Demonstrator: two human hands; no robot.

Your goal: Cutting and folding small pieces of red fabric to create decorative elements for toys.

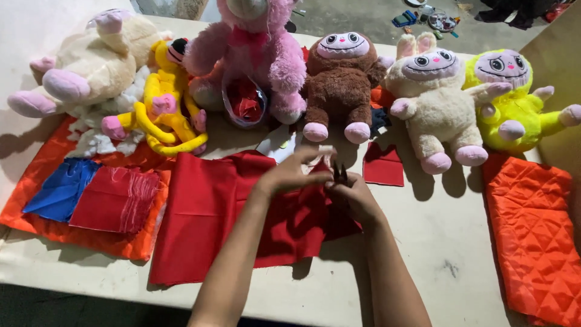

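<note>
A dark pair of scissors (339,174) was held in the right hand (353,197), whose grip was closed around the handles, with the blade tips pointing up and away. The left hand (290,174) was pinched shut on a raised edge of the red cloth (206,212), just beside the blades. The rest of the cloth was spread flat on the tabletop (442,242), below and to the left of both grips. A finger could likely be nicked, because the left fingertips were kept so close to the blades. The cut could also go crooked if the cloth was let sag or bunch up under the grip. A small red square (383,166) lay just right of the hands, and a brown plush toy (339,82) sat beyond them, so either might be snagged by a wide swing.
</note>
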